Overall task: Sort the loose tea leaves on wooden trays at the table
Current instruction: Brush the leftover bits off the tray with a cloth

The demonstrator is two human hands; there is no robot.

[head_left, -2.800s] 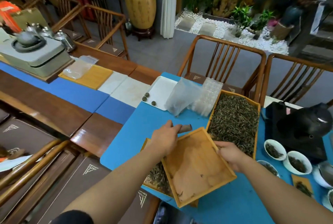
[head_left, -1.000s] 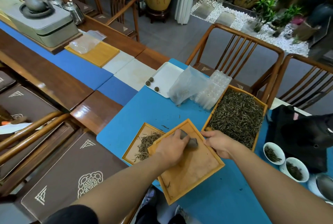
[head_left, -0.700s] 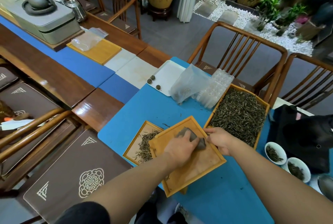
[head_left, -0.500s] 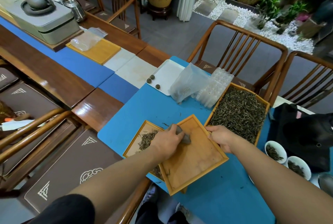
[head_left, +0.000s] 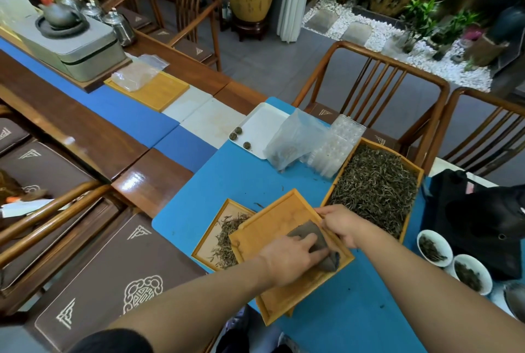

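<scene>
While the left hand (head_left: 287, 257) presses a grey-brown cloth (head_left: 318, 242) flat against the floor of the bare wooden tray (head_left: 272, 227), fingers fairly straight on top of the fabric, the right hand (head_left: 342, 224) grips that same tray by its right rim, fingers curled over the edge and touching the cloth's far corner. And this tray sits askew, its left side riding over a smaller tray (head_left: 218, 227) just to the left, where a thin scatter of tea leaves (head_left: 227, 239) lies. Out to the right, touching the right hand's knuckles, there's the big tray (head_left: 413, 166) heaped with dark loose leaves (head_left: 375, 185). Everything rests on the blue mat (head_left: 250, 173). Farther away, a clear plastic bag (head_left: 292, 139) leans on a white tray (head_left: 261, 125) holding three small tea balls (head_left: 238, 135), with a clear blister tray (head_left: 338, 145) beside it. Near right, two white cups (head_left: 451, 259) hold leaves, next to a black bag (head_left: 483, 219).
</scene>
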